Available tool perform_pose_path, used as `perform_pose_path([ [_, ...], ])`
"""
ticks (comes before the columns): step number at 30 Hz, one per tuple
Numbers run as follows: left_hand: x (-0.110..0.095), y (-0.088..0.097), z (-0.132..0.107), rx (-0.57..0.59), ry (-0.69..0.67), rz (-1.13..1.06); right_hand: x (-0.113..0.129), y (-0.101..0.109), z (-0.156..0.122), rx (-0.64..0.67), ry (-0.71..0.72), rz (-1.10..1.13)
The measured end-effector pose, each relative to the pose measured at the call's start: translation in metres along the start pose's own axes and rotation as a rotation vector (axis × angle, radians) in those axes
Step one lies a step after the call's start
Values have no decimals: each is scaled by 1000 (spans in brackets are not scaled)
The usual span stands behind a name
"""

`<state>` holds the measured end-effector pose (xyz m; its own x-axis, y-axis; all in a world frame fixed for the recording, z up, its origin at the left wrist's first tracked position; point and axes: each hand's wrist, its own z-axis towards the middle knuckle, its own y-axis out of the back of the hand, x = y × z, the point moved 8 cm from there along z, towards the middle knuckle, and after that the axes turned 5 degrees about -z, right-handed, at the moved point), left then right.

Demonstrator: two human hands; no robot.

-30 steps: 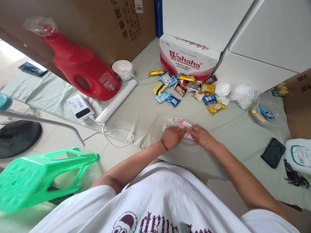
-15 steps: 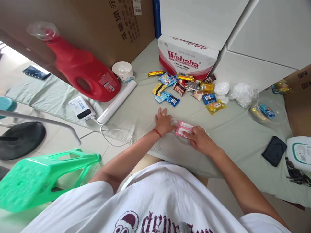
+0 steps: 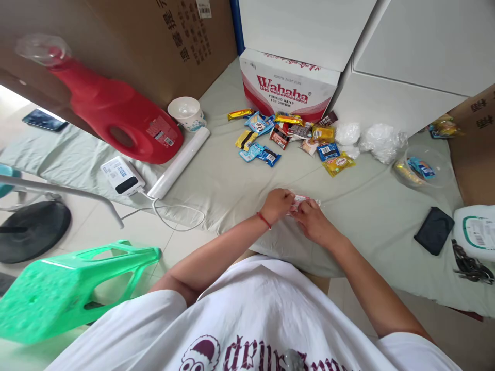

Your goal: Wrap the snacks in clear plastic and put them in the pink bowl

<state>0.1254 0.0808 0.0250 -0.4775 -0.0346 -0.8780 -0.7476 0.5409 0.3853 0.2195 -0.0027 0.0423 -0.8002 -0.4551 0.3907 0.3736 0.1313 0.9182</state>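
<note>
Held a pink packet (image 3: 299,198) in both hands, taken here as the centre of the dial, near the front edge of a cloth-covered surface (image 3: 232,190). Set the left hand (image 3: 275,204) at nine o'clock, with thumb and fingers pinching the packet's edge; bore a red band (image 3: 264,221) at the wrist. Set the right hand (image 3: 315,221) at five o'clock, with bent fingers and thumb pinching the packet and covering much of it. Could not tell whether it touched the cloth. Displayed clear film (image 3: 317,201) just beside the packet at three o'clock. Showed, at twelve o'clock, loosely heaped wrapped snacks (image 3: 279,136) in front of a Wahaha carton (image 3: 286,93); at two, crumpled clear plastic (image 3: 381,141); at three, a clear bowl (image 3: 443,179) containing more snacks; just past three, a black pouch (image 3: 433,230). Included a white roll (image 3: 180,162) and, farther out, a red jug (image 3: 127,116) at ten o'clock, and a green stool (image 3: 46,293) at eight.
</note>
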Motion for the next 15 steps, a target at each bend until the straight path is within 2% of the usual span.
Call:
perform_pose_path([
  [2,-6,-9,-4,-35,-124,147,-8,11,-7,-43,-35,140],
  [3,-10,-12,-8,-58,-192,244,-20,18,-12,-104,-119,178],
  [6,-17,-16,-20,-122,-282,504,-68,35,-33,-328,-538,71],
  [8,-19,-15,-24,-145,-259,593,-86,29,-41,-317,-706,-51],
  [11,-20,-9,-25,-151,-221,607,-88,9,-38,-180,-691,-67],
  [15,-15,8,-20,-242,-105,497,-72,15,-35,-224,-686,74],
])
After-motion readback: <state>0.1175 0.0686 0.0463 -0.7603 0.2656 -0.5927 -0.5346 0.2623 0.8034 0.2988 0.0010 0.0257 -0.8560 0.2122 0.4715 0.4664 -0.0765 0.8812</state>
